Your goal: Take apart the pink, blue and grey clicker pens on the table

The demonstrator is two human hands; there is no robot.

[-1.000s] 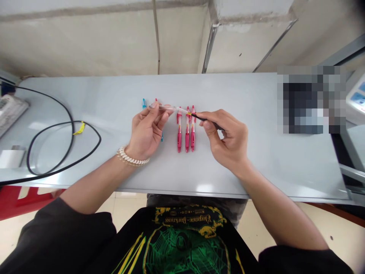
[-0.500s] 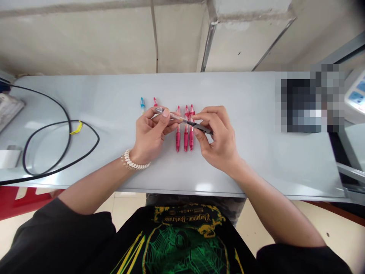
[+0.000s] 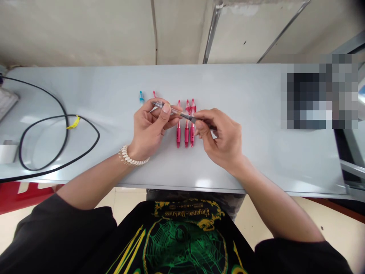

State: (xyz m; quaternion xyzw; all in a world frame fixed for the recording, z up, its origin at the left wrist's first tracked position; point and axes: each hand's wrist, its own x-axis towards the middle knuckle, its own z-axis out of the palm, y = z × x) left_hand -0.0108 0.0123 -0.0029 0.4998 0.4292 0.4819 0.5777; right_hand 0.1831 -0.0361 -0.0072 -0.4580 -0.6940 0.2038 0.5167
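A black-and-clear pen (image 3: 184, 115) is held slantwise between both hands above the table. My left hand (image 3: 152, 123) pinches its clear upper-left end between thumb and fingers. My right hand (image 3: 221, 135) is closed round the dark lower-right part. Beneath the held pen, three pink pens lie upright side by side: a left one (image 3: 178, 137), a middle one (image 3: 186, 137) and a right one (image 3: 192, 136). Just beyond my left hand are the tops of a blue pen (image 3: 141, 97) and another pink pen (image 3: 154, 94); their lower parts are hidden.
On the left of the grey-white table (image 3: 256, 167) a black cable (image 3: 98, 134) lies in loops with a yellow tag (image 3: 73, 122). A white object (image 3: 8, 153) sits at the left edge. A dark, pixelated object (image 3: 306, 101) is at the right.
My right hand has shifted slightly right and closed further round the dark part of the pen. The view has tilted a little, so the table appears higher.
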